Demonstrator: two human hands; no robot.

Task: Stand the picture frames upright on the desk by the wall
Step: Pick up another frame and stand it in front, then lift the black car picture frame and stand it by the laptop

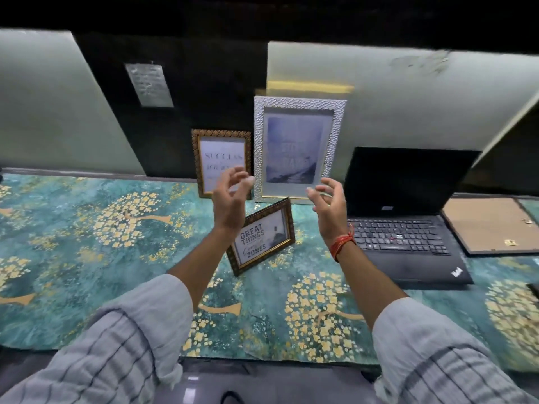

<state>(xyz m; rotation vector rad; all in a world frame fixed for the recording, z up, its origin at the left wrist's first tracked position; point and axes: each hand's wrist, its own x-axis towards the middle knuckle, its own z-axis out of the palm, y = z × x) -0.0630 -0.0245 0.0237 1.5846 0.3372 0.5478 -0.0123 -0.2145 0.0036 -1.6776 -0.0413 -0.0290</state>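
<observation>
Meanwhile, left hand (230,196) and right hand (328,204) hover open and empty beside the silver frame (297,147); best release it gently, checking it leans steadily on the wall.

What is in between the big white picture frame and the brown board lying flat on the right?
The open black laptop sits between the white frame and the brown board, in the head view.

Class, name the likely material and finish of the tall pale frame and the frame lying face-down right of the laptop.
Tall pale frame: possibly metal or moulded resin, with a silvery hammered-looking dimpled border. Face-down frame: brown backing looks like matt fibreboard or card, with small brass-coloured clips.
</observation>
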